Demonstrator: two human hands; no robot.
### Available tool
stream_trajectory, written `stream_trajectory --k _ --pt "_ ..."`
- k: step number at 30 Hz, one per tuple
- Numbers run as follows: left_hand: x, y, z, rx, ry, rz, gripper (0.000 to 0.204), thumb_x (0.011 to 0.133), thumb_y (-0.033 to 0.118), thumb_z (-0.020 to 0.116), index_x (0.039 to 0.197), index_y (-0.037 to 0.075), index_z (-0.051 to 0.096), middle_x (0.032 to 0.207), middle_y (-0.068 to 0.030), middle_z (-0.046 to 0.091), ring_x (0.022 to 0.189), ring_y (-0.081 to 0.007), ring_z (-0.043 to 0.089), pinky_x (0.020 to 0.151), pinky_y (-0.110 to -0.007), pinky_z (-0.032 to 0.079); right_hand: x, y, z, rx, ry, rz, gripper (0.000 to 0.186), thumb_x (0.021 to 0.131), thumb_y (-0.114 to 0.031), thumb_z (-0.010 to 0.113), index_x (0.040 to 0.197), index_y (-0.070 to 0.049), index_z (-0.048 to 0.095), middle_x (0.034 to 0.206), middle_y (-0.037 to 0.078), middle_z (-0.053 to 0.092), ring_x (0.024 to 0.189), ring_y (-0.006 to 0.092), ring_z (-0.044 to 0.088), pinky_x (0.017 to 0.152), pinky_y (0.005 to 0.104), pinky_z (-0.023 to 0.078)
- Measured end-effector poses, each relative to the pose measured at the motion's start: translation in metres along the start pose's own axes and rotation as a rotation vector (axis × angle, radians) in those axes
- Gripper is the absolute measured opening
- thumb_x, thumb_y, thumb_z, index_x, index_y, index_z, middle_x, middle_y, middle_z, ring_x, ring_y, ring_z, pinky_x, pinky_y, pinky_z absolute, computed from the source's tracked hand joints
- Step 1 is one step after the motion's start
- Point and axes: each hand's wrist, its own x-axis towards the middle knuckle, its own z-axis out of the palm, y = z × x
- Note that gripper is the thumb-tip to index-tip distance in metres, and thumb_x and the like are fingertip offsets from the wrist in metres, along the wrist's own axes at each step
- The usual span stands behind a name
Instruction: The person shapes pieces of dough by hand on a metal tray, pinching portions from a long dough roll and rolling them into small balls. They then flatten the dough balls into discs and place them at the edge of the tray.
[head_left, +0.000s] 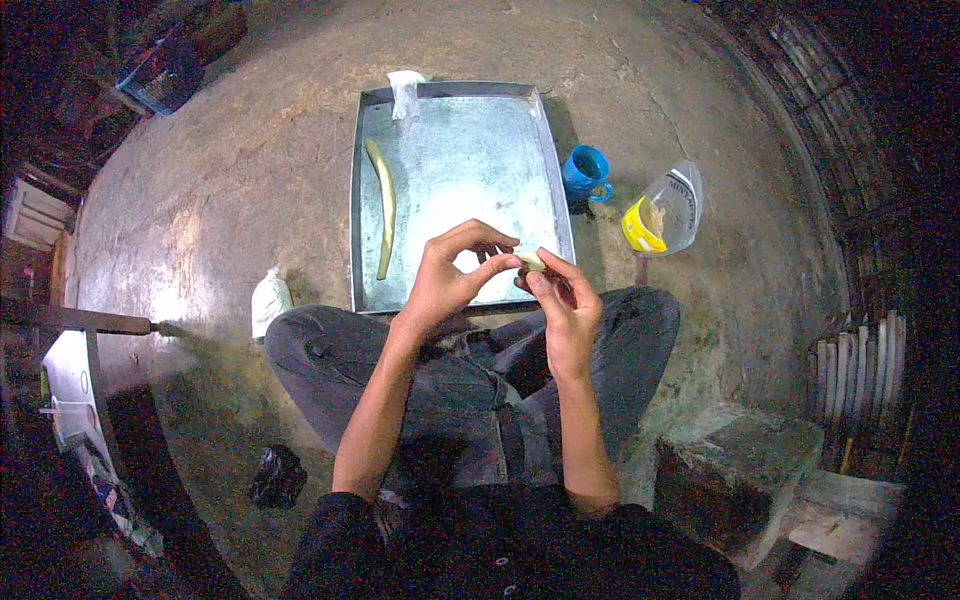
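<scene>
Dough piece (532,261) between both hands' fingertips

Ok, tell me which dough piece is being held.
The small pale lump pinched between both hands' fingers, over the tray's near edge. The long dough rope lies untouched on the tray.

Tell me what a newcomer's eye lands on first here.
First, the left hand and right hand at centre, pinching a small piece of dough between them. Behind them on the floor lies a metal tray holding a long dough rope, with a blue cup at its right.
</scene>
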Motion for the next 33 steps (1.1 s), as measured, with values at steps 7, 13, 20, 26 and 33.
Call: stream_trajectory --k 7,13,20,26,33 --pt "-0.004 0.000 0.005 -0.010 -0.030 0.005 0.014 0.084 0.012 0.080 0.092 0.002 0.075 0.089 -0.0070 0.072 0.078 -0.0148 0.064 0.069 -0.030 0.051 0.000 0.003 0.001 -0.066 0.004 -0.074 0.028 0.093 0.001 0.068 0.120 0.005 0.065 0.114 0.014 0.068 0.101 0.0228 0.070 0.090 0.0346 0.059" --pt "-0.003 0.003 0.003 0.041 -0.008 0.050 0.010 0.087 0.010 0.077 0.091 0.002 0.075 0.086 -0.0067 0.071 0.079 -0.0157 0.064 0.068 -0.030 0.050 -0.001 0.002 -0.001 -0.053 -0.009 -0.049 0.027 0.092 0.001 0.069 0.119 0.004 0.066 0.114 0.014 0.069 0.101 0.0227 0.070 0.090 0.0349 0.059" --pt "0.000 0.003 -0.006 0.020 0.007 0.024 0.011 0.087 0.012 0.077 0.093 0.003 0.076 0.091 -0.0059 0.073 0.082 -0.0149 0.065 0.068 -0.029 0.050 0.001 0.008 -0.007 -0.032 0.015 -0.037 0.027 0.092 0.001 0.069 0.119 0.004 0.066 0.116 0.014 0.067 0.105 0.0239 0.069 0.092 0.0368 0.059" --pt "-0.001 0.006 -0.002 0.017 -0.060 -0.002 0.012 0.086 0.014 0.078 0.094 0.004 0.076 0.091 -0.0059 0.073 0.082 -0.0153 0.065 0.068 -0.030 0.050 -0.001 0.006 -0.005 -0.059 -0.014 -0.051 0.027 0.091 0.003 0.068 0.118 0.004 0.066 0.119 0.014 0.066 0.108 0.0241 0.067 0.094 0.0372 0.059" --pt "-0.003 0.006 0.000 0.021 -0.061 0.068 0.009 0.086 0.007 0.077 0.092 0.002 0.075 0.088 -0.0074 0.073 0.079 -0.0165 0.065 0.068 -0.030 0.051 -0.001 0.010 -0.007 -0.042 -0.005 -0.108 0.032 0.094 -0.004 0.067 0.126 0.001 0.063 0.125 0.015 0.064 0.113 0.0243 0.065 0.090 0.0381 0.060"
